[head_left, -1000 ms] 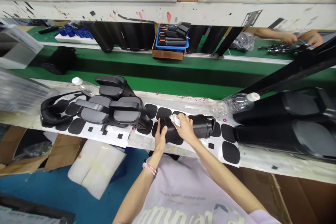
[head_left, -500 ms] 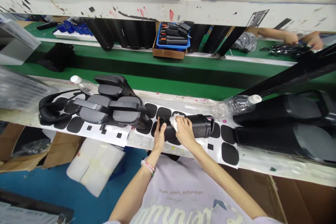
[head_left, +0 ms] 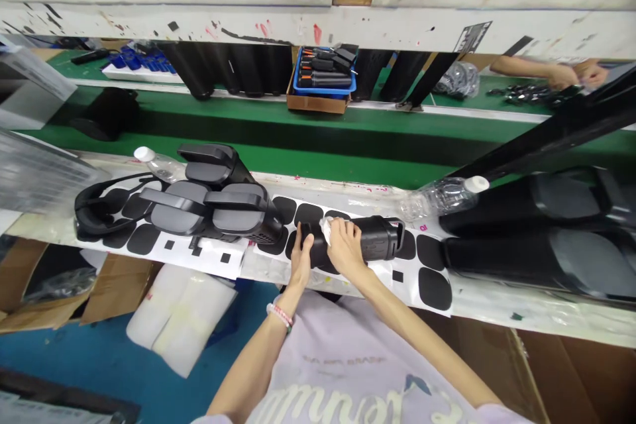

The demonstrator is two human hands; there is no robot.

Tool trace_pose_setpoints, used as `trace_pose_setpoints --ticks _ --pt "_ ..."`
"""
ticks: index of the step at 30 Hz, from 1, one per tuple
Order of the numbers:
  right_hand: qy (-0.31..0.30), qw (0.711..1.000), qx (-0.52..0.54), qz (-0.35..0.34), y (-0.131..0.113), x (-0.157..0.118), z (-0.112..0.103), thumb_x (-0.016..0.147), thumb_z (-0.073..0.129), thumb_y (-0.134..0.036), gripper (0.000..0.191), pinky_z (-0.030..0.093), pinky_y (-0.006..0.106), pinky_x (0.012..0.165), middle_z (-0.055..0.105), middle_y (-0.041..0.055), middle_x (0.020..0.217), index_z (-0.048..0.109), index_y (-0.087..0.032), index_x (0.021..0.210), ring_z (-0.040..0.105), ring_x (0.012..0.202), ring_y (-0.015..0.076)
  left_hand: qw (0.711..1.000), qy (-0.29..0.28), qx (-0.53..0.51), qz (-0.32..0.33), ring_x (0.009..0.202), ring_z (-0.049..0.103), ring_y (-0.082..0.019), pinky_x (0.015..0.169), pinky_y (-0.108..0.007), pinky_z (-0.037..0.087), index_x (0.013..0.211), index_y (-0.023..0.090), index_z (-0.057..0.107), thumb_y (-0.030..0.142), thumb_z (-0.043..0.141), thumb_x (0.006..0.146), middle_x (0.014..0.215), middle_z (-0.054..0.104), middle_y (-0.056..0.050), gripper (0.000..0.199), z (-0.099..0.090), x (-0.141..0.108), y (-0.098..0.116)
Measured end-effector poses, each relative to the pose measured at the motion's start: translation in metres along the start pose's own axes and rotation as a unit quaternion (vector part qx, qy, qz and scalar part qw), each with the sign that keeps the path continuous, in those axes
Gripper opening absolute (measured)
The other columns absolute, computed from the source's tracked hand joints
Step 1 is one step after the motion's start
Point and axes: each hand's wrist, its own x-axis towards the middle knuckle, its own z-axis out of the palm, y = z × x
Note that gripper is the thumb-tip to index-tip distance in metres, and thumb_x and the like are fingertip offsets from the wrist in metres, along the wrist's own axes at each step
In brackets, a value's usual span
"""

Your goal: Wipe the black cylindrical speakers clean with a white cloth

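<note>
A black cylindrical housing with a loop handle at its right end lies on its side on the white sheet with black rounded squares. My left hand grips its left end, thumb on top. My right hand presses a crumpled white cloth onto the housing's upper side near the middle. Close by on the left stand several black housings with grey lids.
Clear bottles with white caps stand left and right. Two large black housings lie at the right. Beyond the green conveyor is a blue tray; another person's hands work at the far right.
My right hand has slid slightly left along the housing with the white cloth. My left hand keeps its hold on the left end. The camera view has shifted a little.
</note>
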Motion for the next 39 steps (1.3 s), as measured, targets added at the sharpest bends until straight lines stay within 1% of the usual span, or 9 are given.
trace_pose_setpoints --ticks 4,8,11,14,17,23,26,31,39 --pt "-0.011 0.999 0.037 0.020 0.017 0.016 -0.011 0.092 0.034 -0.019 0.028 0.040 0.043 0.088 0.061 0.0147 0.110 0.054 -0.018 0.112 0.054 0.105 0.0285 1.000 -0.015 0.004 0.014 0.143 0.030 -0.022 0.118 -0.033 0.023 0.145 0.026 0.039 0.050 0.051 0.089 0.153 0.039 -0.003 0.062 -0.001 -0.002 0.001" --pt "-0.038 0.997 0.069 -0.015 0.046 0.007 -0.027 0.099 0.023 -0.036 0.036 0.044 0.037 0.086 0.065 0.0103 0.109 0.052 -0.021 0.115 0.060 0.101 0.0228 1.000 -0.022 0.005 0.011 0.143 0.030 -0.024 0.119 -0.036 0.020 0.145 0.025 0.039 0.050 0.050 0.089 0.152 0.041 -0.005 0.063 -0.002 -0.002 0.004" --pt "-0.050 0.994 0.064 -0.066 0.041 -0.008 -0.022 0.095 0.035 -0.030 0.030 0.032 0.043 0.104 0.058 0.0105 0.128 0.051 -0.021 0.119 0.049 0.122 0.0230 1.000 -0.024 0.004 0.014 0.145 0.025 -0.022 0.119 -0.034 0.020 0.147 0.024 0.036 0.048 0.051 0.089 0.154 0.037 -0.004 0.064 -0.002 -0.004 0.006" --pt "-0.029 0.997 0.046 -0.056 0.020 -0.013 -0.008 0.089 0.036 -0.015 0.036 0.019 0.054 0.109 0.051 0.0163 0.136 0.049 -0.017 0.123 0.038 0.131 0.0291 1.000 -0.021 0.005 0.018 0.147 0.018 -0.020 0.119 -0.032 0.021 0.147 0.025 0.034 0.046 0.051 0.090 0.156 0.033 -0.002 0.064 -0.003 -0.008 0.006" --pt "-0.010 0.999 0.045 -0.014 0.007 -0.003 0.001 0.089 0.034 -0.014 0.036 0.026 0.058 0.101 0.054 0.0209 0.128 0.050 -0.013 0.120 0.043 0.121 0.0353 0.999 -0.024 0.009 0.019 0.148 0.016 -0.019 0.119 -0.030 0.020 0.148 0.024 0.033 0.045 0.051 0.090 0.157 0.029 -0.001 0.065 -0.003 -0.010 0.005" --pt "-0.025 0.995 0.094 0.006 0.039 0.003 -0.017 0.099 0.019 -0.037 0.044 0.044 0.041 0.091 0.063 0.0131 0.115 0.049 -0.021 0.126 0.056 0.110 0.0260 0.999 -0.033 0.011 0.022 0.146 0.024 -0.020 0.119 -0.031 0.019 0.148 0.026 0.034 0.046 0.050 0.091 0.157 0.031 -0.001 0.062 -0.004 -0.008 0.007" --pt "-0.047 0.992 0.108 -0.052 0.050 -0.012 -0.021 0.098 0.028 -0.039 0.039 0.038 0.041 0.101 0.059 0.0105 0.127 0.051 -0.023 0.125 0.051 0.120 0.0234 0.999 -0.033 0.009 0.022 0.147 0.020 -0.021 0.120 -0.032 0.019 0.148 0.026 0.033 0.047 0.051 0.090 0.157 0.029 -0.001 0.063 -0.004 -0.008 0.007" --pt "-0.031 0.984 0.019 -0.177 0.045 -0.024 -0.006 0.094 0.035 -0.019 0.037 0.024 0.047 0.108 0.042 0.0124 0.147 0.049 -0.016 0.128 0.035 0.135 0.0264 0.999 -0.029 0.009 0.009 0.147 0.016 -0.020 0.120 -0.032 0.017 0.149 0.023 0.030 0.047 0.051 0.090 0.159 0.022 -0.002 0.066 -0.004 -0.006 0.004" --pt "0.034 0.998 -0.002 -0.045 0.018 -0.002 0.003 0.088 0.036 -0.011 0.038 0.035 0.048 0.093 0.060 0.0159 0.124 0.052 -0.015 0.122 0.050 0.112 0.0309 1.000 -0.019 0.004 0.012 0.147 0.020 -0.020 0.119 -0.030 0.020 0.148 0.024 0.033 0.046 0.049 0.091 0.158 0.027 -0.001 0.064 -0.001 -0.004 0.004"
